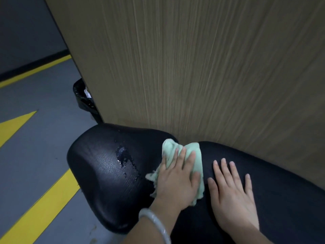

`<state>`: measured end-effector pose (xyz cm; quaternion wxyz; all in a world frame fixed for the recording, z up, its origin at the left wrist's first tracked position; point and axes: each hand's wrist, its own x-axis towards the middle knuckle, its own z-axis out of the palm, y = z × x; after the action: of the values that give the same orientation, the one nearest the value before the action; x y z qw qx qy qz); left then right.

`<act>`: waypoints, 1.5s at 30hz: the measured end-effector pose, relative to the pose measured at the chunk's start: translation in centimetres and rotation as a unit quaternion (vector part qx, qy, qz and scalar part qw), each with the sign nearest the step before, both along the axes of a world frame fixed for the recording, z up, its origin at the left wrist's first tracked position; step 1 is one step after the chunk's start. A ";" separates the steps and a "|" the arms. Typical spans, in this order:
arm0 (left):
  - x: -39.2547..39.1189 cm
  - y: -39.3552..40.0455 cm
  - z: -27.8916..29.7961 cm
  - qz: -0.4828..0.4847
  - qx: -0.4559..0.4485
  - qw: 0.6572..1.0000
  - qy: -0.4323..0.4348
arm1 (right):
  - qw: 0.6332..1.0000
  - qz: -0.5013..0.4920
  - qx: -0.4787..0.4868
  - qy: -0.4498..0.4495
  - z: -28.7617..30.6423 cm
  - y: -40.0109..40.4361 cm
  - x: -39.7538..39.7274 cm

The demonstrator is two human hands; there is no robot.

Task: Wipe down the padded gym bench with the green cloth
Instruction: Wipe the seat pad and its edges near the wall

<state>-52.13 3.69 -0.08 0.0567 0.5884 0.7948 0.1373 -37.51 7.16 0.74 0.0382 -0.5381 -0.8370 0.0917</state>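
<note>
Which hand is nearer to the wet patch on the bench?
Left. The left hand presses the cloth just right of the wet patch; the right hand lies farther right.

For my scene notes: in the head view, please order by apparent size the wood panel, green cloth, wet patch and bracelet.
1. wood panel
2. green cloth
3. wet patch and bracelet: too alike to rank, and the bracelet is nearer.

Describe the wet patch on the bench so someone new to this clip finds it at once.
Start at the black padded bench below the wood-grain panel. On its rounded pad, left of the green cloth under the left hand, lies the wet patch. Its glistening droplets stand out from the dull black around it.
</note>
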 end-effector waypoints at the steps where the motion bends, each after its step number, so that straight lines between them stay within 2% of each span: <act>1: 0.6 -1.7 -0.2 0.005 0.012 1.000 -0.004 | 1.000 -0.007 -0.001 -0.001 0.1 0.0 -0.1; 5: 2.9 -8.8 -1.4 0.014 0.038 0.999 -0.014 | 0.999 -0.035 -0.005 0.002 0.7 -0.2 -0.3; 8: 3.7 -10.4 -2.1 0.023 0.032 0.999 0.018 | 0.999 -0.033 -0.013 0.004 0.9 -0.5 -0.5; 17: 1.9 -3.0 -0.6 0.014 0.019 1.000 0.004 | 0.999 -0.032 -0.013 0.007 1.0 -0.4 -0.6; 21: 0.6 -1.7 0.1 -0.006 0.021 0.999 -0.034 | 0.999 -0.033 -0.020 -0.004 1.3 -0.3 -0.8; 24: -1.0 -3.6 0.5 -0.004 0.074 0.996 -0.042 | 0.999 -0.042 -0.023 -0.024 1.5 -0.1 -1.1; 28: -3.7 -6.9 1.8 0.037 0.204 0.977 -0.048 | 0.997 -0.042 -0.031 -0.051 1.4 -0.1 -1.4; 29: -4.7 -7.7 1.9 0.051 0.207 0.976 -0.041 | 0.997 -0.042 -0.037 -0.060 1.5 -0.1 -1.5; 31: -6.6 -9.1 1.4 0.078 0.161 0.984 -0.014 | 0.995 -0.044 -0.048 -0.073 1.6 -0.2 -1.6; 34: -7.8 -10.1 -0.2 0.116 0.032 0.991 0.055 | 0.995 -0.031 -0.040 -0.080 1.4 -0.2 -1.4; 38: -8.0 -8.7 0.4 0.172 -0.093 0.980 0.036 | 0.995 -0.011 -0.032 -0.094 1.5 0.0 -1.4; 42: -10.3 -6.0 0.9 0.205 -0.106 0.973 0.022 | 0.992 0.026 0.007 -0.127 0.0 0.5 -1.6; 45: -13.4 -4.0 1.4 0.209 -0.134 0.969 0.012 | 0.996 0.050 0.048 -0.056 -1.5 1.0 -1.6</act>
<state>-65.57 -0.36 1.30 0.0958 0.3979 0.9119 0.0309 -39.06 8.13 -0.72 0.0127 -0.4970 -0.8674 0.0228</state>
